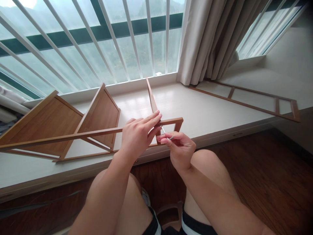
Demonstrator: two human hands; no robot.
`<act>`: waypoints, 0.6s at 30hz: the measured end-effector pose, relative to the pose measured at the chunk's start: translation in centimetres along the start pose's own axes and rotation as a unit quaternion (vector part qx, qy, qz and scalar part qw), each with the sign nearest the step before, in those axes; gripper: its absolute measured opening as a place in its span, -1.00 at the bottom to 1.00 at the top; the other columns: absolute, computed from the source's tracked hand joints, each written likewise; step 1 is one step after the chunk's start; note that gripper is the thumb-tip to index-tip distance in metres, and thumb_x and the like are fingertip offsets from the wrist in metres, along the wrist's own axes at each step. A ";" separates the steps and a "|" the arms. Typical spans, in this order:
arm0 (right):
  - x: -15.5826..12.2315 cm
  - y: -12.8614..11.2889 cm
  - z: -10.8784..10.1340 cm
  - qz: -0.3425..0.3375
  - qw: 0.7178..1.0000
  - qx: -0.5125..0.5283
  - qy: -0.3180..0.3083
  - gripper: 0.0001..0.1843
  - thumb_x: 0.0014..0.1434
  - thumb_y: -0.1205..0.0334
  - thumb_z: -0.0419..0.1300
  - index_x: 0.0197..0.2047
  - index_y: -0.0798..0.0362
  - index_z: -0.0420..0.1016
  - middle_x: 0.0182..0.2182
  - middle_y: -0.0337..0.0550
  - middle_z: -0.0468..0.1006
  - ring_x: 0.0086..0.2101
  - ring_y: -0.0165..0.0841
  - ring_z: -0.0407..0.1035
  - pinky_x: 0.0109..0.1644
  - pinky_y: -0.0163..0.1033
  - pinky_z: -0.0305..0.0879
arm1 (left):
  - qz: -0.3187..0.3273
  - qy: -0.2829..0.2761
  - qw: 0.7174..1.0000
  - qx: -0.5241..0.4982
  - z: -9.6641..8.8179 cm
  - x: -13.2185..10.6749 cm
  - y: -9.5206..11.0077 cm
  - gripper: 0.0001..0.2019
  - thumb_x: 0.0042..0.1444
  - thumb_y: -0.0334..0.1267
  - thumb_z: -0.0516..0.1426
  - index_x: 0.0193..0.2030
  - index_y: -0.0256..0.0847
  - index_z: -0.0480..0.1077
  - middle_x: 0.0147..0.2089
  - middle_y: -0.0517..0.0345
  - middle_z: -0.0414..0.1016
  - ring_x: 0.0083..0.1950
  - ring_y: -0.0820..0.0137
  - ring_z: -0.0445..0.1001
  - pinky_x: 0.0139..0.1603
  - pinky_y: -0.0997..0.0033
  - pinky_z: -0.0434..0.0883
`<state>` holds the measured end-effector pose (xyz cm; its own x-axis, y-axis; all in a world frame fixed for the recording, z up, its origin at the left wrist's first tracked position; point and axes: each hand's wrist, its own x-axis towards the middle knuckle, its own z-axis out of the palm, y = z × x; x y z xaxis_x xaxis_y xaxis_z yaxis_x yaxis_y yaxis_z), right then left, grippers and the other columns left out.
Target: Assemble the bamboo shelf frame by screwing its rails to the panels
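Fingers of the right hand (183, 148) pinch a thin bent metal tool (163, 129), thumb against index. Shank slants up and away from the pinch toward a corner of the wooden frame (97, 133); the other end pokes out past the fingertips. Probably held this near the end for fine turning control. Whether the tip is seated in a fastener: too small to tell.

Left hand (136, 134) lies over the long rail, its fingers close together and nearly straight, reaching to the third panel (152, 98); thumb bent beneath them, just beside the tool's tip. It seems to brace the joint against twisting. How hard it squeezes, cannot tell.

Frame sits along the front edge of the white sill (195, 107), near the knees, likely so the joint is within easy reach. Left panel (44, 119) and middle panel (101, 119) run back from the rails toward the barred window (137, 29), as does the third, seen almost edge-on.

Separate open frame (277, 105) lies to the right, well apart from both hands, one end by the curtain (200, 39).
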<state>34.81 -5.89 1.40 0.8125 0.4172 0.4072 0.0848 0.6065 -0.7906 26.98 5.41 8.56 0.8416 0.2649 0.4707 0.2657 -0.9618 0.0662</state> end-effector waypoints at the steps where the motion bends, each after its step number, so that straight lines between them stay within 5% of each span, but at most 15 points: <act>1: 0.0 0.0 -0.1 -0.010 1.000 -0.010 -0.001 -0.83 -0.02 0.43 0.38 -0.33 0.02 0.57 -0.40 -0.19 0.63 -0.38 -0.24 0.55 -0.26 -0.09 0.56 | 0.000 0.001 1.000 -0.001 0.0 0.0 0.0 -0.62 0.29 -0.11 0.02 0.22 0.07 0.33 0.20 0.17 0.39 -0.09 0.30 0.54 -0.15 0.26 0.37; 18: 0.5 -0.5 -1.6 -0.160 0.969 -0.170 -0.081 -0.75 0.02 0.49 0.34 -0.25 -0.01 0.55 -0.32 -0.18 0.63 -0.29 -0.30 0.53 -0.23 -0.16 0.53 | -0.002 0.004 1.000 -0.003 0.0 0.0 0.0 -0.63 0.29 -0.11 0.01 0.21 0.06 0.34 0.20 0.15 0.40 -0.10 0.30 0.55 -0.14 0.26 0.37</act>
<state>36.06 -7.04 1.29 0.6135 0.3622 0.7017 0.5250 0.4768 -0.7050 27.01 5.37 8.52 0.8372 0.2674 0.4771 0.2660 -0.9613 0.0722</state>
